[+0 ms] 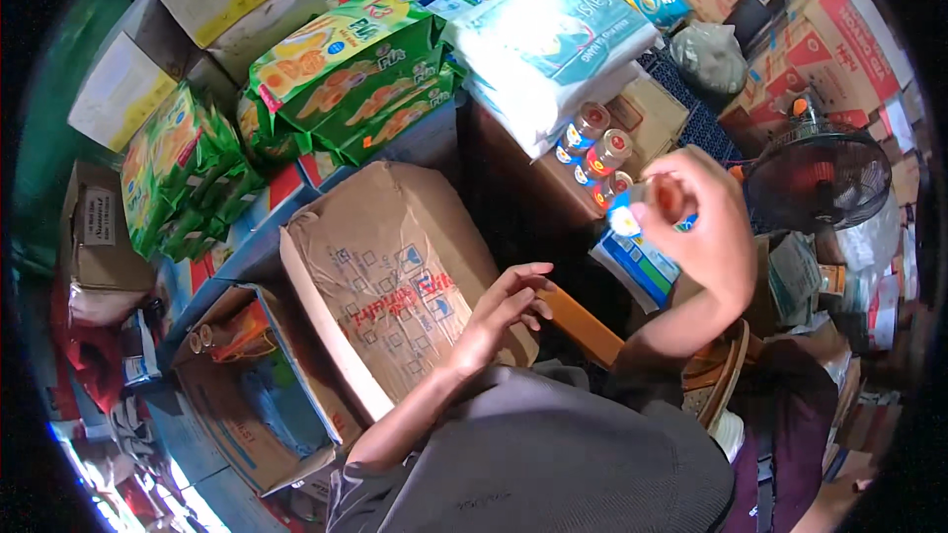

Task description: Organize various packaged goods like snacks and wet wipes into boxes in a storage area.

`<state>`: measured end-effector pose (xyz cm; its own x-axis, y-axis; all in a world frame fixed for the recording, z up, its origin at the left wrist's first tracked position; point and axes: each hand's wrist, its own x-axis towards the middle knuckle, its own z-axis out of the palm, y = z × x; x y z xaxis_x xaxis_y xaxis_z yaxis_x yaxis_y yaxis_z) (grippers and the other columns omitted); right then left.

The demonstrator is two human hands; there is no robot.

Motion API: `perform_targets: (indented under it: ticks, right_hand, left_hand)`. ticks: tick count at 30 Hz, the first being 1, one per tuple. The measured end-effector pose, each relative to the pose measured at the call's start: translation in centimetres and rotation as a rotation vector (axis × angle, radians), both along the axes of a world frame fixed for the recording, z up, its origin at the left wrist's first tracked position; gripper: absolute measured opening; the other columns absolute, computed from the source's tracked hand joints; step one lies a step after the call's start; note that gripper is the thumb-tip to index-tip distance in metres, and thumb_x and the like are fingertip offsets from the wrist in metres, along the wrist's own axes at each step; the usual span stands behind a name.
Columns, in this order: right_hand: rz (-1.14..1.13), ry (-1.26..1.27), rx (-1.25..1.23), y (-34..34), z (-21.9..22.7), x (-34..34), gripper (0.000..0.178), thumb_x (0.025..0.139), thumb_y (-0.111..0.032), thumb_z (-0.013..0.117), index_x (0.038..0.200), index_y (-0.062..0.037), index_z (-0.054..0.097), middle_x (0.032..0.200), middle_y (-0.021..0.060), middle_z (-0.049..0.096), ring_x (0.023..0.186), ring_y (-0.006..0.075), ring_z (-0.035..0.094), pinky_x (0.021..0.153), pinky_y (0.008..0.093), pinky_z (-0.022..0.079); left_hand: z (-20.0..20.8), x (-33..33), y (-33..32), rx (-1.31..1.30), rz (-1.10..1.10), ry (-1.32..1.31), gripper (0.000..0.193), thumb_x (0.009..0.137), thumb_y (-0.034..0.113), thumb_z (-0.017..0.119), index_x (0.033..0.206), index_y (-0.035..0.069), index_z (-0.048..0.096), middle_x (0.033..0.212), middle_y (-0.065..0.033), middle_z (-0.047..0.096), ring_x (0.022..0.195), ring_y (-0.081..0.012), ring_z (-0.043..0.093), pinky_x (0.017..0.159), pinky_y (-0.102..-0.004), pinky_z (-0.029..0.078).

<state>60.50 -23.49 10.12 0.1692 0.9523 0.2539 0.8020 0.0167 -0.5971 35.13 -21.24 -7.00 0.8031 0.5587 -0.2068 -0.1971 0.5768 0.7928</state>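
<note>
My right hand (706,222) is closed round a small jar (670,199), raised in front of the other jars; the fingers partly cover it and motion blurs it. Close by, several small glass jars (602,150) with red-and-gold lids and blue or red labels stand grouped on a brown carton. My left hand (506,316) is held out with its fingers loosely apart and nothing in them. It is at the right edge of a large brown cardboard box (385,276) with red and black print.
A white-and-blue plastic-wrapped pack (553,49) lies beyond the jars. Green biscuit packs (351,69) are piled at the far left. An open carton (237,415) stands at the lower left. To the right are a black fan (820,178) and a blue-green packet (640,271).
</note>
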Motion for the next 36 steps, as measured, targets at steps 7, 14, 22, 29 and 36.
perform_targets:
  ticks: [7, 14, 22, 29, 36]
  right_hand:
    - [-0.245, -0.117, -0.223, 2.3, -5.2, 6.8, 0.024, 0.08, -0.01, 0.083, 0.089, 0.0035, 0.065, 0.074, 0.0093, 0.065, 0.067, 0.0142, 0.062, 0.064, 0.0318, 0.05]
    - [-0.226, -0.115, -0.245, 4.7, -7.6, 7.6, 0.031, 0.077, -0.015, 0.085, 0.091, 0.0045, 0.066, 0.075, 0.0112, 0.068, 0.068, 0.0158, 0.065, 0.065, 0.0329, 0.051]
    - [-0.283, -0.162, -0.348, 5.5, -7.7, 6.6, 0.035, 0.074, -0.019, 0.086, 0.088, 0.0038, 0.064, 0.076, 0.0174, 0.069, 0.071, 0.0259, 0.07, 0.068, 0.038, 0.053]
    - [-0.264, -0.141, -0.392, 5.7, -7.7, 6.2, 0.036, 0.071, -0.017, 0.087, 0.09, 0.0019, 0.064, 0.086, 0.0204, 0.072, 0.084, 0.0364, 0.073, 0.076, 0.0432, 0.054]
    - [-0.268, -0.118, -0.384, 5.7, -8.1, 6.3, 0.045, 0.069, -0.02, 0.091, 0.1, 0.0019, 0.066, 0.085, 0.0183, 0.072, 0.081, 0.029, 0.072, 0.076, 0.0392, 0.055]
  left_hand:
    - [-0.7, 6.6, -0.7, -0.047, -0.007, -0.088, 0.068, 0.105, 0.038, 0.055, 0.159, 0.002, 0.035, 0.16, -0.0148, 0.046, 0.141, -0.0262, 0.052, 0.108, -0.0359, 0.045]
    - [-0.5, 12.5, -3.4, -0.054, -0.102, -0.219, 0.066, 0.104, 0.03, 0.055, 0.159, 0.0, 0.035, 0.163, -0.0153, 0.042, 0.147, -0.0275, 0.045, 0.114, -0.0399, 0.039]
    - [-2.2, 11.0, -4.2, -0.038, -0.056, -0.11, 0.067, 0.103, 0.029, 0.055, 0.162, 0.007, 0.032, 0.158, -0.0175, 0.043, 0.138, -0.0275, 0.051, 0.111, -0.04, 0.043]
    - [-2.4, 10.6, -4.7, -0.064, -0.034, -0.133, 0.073, 0.103, 0.031, 0.056, 0.165, 0.01, 0.023, 0.157, -0.0187, 0.043, 0.134, -0.0273, 0.055, 0.105, -0.0396, 0.046]
    - [-2.4, 10.2, -4.8, -0.134, 0.002, -0.136, 0.074, 0.104, 0.027, 0.056, 0.165, 0.01, 0.018, 0.152, -0.0193, 0.046, 0.13, -0.0269, 0.057, 0.101, -0.0385, 0.048]
